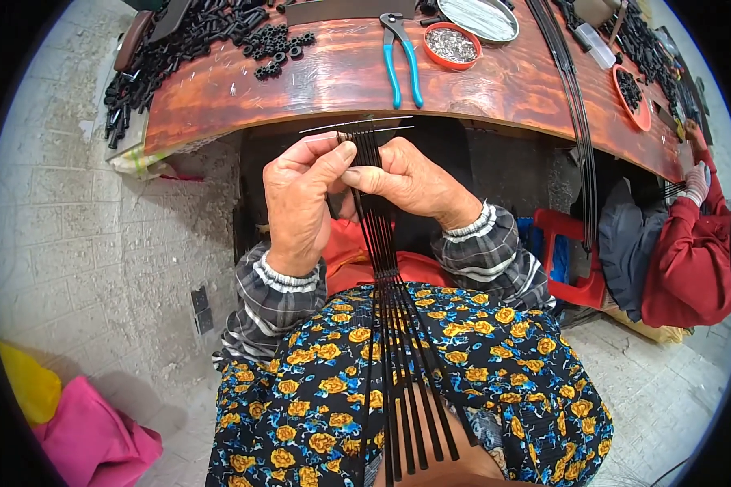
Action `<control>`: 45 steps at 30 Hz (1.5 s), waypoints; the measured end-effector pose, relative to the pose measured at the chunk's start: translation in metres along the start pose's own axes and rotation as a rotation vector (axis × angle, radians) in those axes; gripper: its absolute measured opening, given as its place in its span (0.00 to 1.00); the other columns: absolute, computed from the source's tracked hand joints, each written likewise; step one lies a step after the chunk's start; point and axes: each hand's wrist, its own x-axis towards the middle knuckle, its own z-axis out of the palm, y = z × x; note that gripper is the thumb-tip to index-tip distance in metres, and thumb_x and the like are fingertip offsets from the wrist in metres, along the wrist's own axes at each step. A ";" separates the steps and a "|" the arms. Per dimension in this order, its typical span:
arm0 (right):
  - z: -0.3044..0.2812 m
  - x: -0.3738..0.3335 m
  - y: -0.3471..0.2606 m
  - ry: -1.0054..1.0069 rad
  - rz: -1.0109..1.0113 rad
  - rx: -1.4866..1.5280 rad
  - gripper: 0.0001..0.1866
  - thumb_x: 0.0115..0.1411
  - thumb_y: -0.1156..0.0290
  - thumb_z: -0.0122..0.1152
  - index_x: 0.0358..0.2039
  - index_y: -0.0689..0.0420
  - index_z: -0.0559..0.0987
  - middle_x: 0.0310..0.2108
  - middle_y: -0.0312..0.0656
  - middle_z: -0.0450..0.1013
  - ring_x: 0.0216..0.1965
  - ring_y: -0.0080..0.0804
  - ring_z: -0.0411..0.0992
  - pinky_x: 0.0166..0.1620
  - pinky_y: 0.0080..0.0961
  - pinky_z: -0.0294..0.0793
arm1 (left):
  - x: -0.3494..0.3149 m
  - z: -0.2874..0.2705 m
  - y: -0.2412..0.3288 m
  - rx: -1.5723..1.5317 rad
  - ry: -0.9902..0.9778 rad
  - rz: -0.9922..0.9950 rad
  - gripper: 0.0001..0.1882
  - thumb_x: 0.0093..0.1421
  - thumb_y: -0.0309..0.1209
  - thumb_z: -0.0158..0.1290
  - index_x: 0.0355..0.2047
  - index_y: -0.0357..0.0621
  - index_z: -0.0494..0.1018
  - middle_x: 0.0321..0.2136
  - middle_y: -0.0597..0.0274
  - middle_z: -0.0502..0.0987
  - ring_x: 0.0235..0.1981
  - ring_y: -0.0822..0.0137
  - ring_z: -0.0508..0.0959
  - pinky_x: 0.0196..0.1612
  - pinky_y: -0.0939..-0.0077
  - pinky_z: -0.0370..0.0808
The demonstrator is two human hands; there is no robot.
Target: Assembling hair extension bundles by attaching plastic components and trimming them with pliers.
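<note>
Black rods (387, 276) fan toward us over our flowered cloth (321, 377), their far ends near the edge of the table (495, 93). We pinch them close to those ends with our left hand (299, 199) and right hand (410, 180). On it lie blue-handled pliers (413, 73) and a red dish (455, 66).

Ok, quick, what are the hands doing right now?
Left hand: closed, pinching the thin black rods.
Right hand: closed, holding the same rods.
</note>
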 end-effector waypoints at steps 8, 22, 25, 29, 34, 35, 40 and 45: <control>-0.010 0.008 -0.004 -0.019 0.017 0.048 0.16 0.63 0.63 0.54 0.33 0.66 0.79 0.23 0.39 0.76 0.24 0.24 0.74 0.31 0.19 0.74 | 0.008 0.000 0.002 -0.027 0.054 0.027 0.06 0.57 0.24 0.56 0.34 0.33 0.75 0.25 0.61 0.78 0.16 0.77 0.71 0.14 0.83 0.66; 0.001 0.005 -0.019 0.034 0.112 0.060 0.13 0.64 0.67 0.51 0.34 0.66 0.78 0.26 0.41 0.77 0.28 0.25 0.76 0.34 0.21 0.76 | 0.010 -0.034 0.005 -0.037 -0.070 0.011 0.12 0.60 0.25 0.54 0.43 0.32 0.74 0.33 0.56 0.80 0.29 0.71 0.78 0.34 0.78 0.77; -0.002 0.004 -0.022 0.072 0.230 0.041 0.15 0.64 0.68 0.51 0.34 0.70 0.78 0.27 0.47 0.78 0.30 0.31 0.78 0.37 0.24 0.77 | 0.029 -0.063 0.018 0.162 0.104 0.142 0.14 0.61 0.28 0.53 0.44 0.31 0.73 0.33 0.54 0.80 0.33 0.65 0.81 0.37 0.75 0.78; -0.004 0.007 -0.025 0.087 0.265 0.063 0.16 0.64 0.68 0.51 0.34 0.71 0.78 0.28 0.50 0.78 0.30 0.32 0.78 0.37 0.26 0.77 | 0.090 -0.108 0.057 0.355 0.267 0.388 0.12 0.58 0.24 0.54 0.43 0.33 0.75 0.30 0.60 0.79 0.29 0.72 0.79 0.32 0.79 0.78; -0.007 0.007 -0.025 0.114 0.274 0.087 0.16 0.64 0.67 0.52 0.35 0.71 0.78 0.28 0.50 0.78 0.30 0.33 0.78 0.38 0.26 0.77 | 0.179 -0.158 0.097 0.473 0.374 0.327 0.12 0.57 0.23 0.54 0.42 0.33 0.76 0.28 0.60 0.80 0.25 0.73 0.79 0.26 0.84 0.75; -0.007 0.009 -0.022 0.090 0.275 0.094 0.16 0.64 0.67 0.52 0.35 0.71 0.78 0.28 0.51 0.78 0.30 0.33 0.78 0.38 0.26 0.78 | 0.191 -0.168 0.104 0.479 0.384 0.329 0.12 0.57 0.23 0.54 0.42 0.33 0.76 0.28 0.60 0.80 0.25 0.73 0.79 0.26 0.84 0.75; -0.011 0.012 -0.023 0.087 0.264 0.071 0.17 0.63 0.64 0.54 0.36 0.71 0.77 0.28 0.51 0.78 0.30 0.34 0.78 0.38 0.26 0.78 | 0.256 -0.158 0.128 0.776 0.410 0.388 0.10 0.54 0.24 0.55 0.37 0.35 0.79 0.25 0.63 0.80 0.23 0.75 0.78 0.22 0.84 0.73; -0.016 0.012 -0.023 0.129 0.310 0.117 0.17 0.64 0.64 0.54 0.36 0.70 0.78 0.28 0.48 0.78 0.31 0.32 0.78 0.38 0.25 0.77 | 0.297 -0.132 0.138 0.807 0.470 0.367 0.12 0.50 0.25 0.56 0.36 0.37 0.80 0.23 0.64 0.80 0.20 0.75 0.77 0.21 0.82 0.72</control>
